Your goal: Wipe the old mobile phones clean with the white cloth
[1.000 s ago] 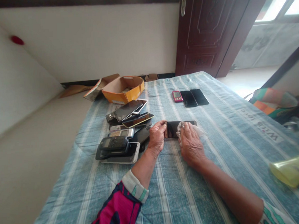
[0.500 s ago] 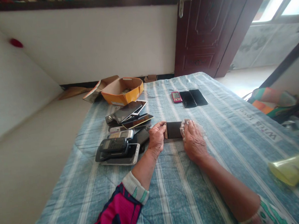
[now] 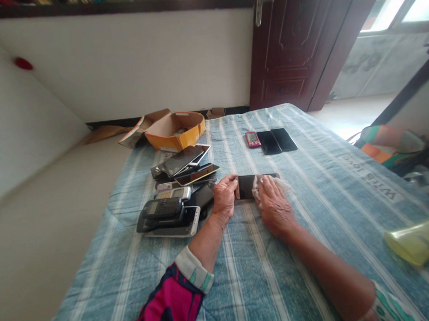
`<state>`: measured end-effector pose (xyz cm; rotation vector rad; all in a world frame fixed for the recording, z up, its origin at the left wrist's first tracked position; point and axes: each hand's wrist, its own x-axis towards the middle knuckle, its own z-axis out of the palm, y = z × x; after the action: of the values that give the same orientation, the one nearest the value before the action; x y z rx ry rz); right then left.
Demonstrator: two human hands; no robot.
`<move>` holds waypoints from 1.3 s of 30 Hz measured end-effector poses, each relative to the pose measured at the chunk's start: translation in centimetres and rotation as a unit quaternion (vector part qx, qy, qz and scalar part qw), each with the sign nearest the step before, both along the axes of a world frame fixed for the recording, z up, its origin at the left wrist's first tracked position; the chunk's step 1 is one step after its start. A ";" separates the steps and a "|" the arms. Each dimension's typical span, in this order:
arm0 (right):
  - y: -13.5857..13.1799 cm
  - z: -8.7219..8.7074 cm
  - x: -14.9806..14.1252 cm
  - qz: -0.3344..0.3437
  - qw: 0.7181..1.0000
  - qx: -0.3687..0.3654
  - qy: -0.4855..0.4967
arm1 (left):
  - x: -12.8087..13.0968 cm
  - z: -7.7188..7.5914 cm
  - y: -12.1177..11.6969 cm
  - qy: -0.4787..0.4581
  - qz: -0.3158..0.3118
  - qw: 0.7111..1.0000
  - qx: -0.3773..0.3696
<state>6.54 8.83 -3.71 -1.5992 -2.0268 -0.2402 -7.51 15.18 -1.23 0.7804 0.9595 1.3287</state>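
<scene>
Orange box (image 3: 179, 141), contents (image 3: 180, 131) unclear, beyond left hand (image 3: 224, 197) clamped on phone (image 3: 246, 188), right hand (image 3: 276, 204) on cloth (image 3: 256, 187)

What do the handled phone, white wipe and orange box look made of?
Phone: probably glass, smooth, from its even dark face; brownish end could be plastic or metal.
Wipe: thin tissue or cloth, soft and matte, judging by its crumples.
Box: likely cardboard, printed outside, since bare brown shows inside.

The left sleeve (image 3: 171, 299) is bright magenta with dark navy patches, some rounded. It ends in a wide, pale grey cuff (image 3: 193, 269) marked with green wedges. The right sleeve (image 3: 386, 309), partly in view, is pale with curving green shapes. The left hand (image 3: 224, 197) and right hand (image 3: 275, 205) are bare.
</scene>
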 end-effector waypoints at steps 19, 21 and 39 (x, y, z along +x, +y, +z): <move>0.9 0.5 -0.8 -0.005 1.000 -0.011 0.007 | 0.1 -0.2 0.1 0.010 0.002 1.000 0.010; 1.2 0.3 0.0 -0.056 0.998 -0.017 0.024 | 0.2 -0.2 0.1 0.009 0.006 1.000 0.008; 1.0 0.1 -0.8 0.005 1.000 -0.014 -0.004 | 0.1 -0.4 0.2 0.014 0.005 1.000 0.015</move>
<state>5.72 9.84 -3.61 -1.6058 -2.0530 -0.2171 -7.45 15.33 -1.58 0.8195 0.9686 1.3459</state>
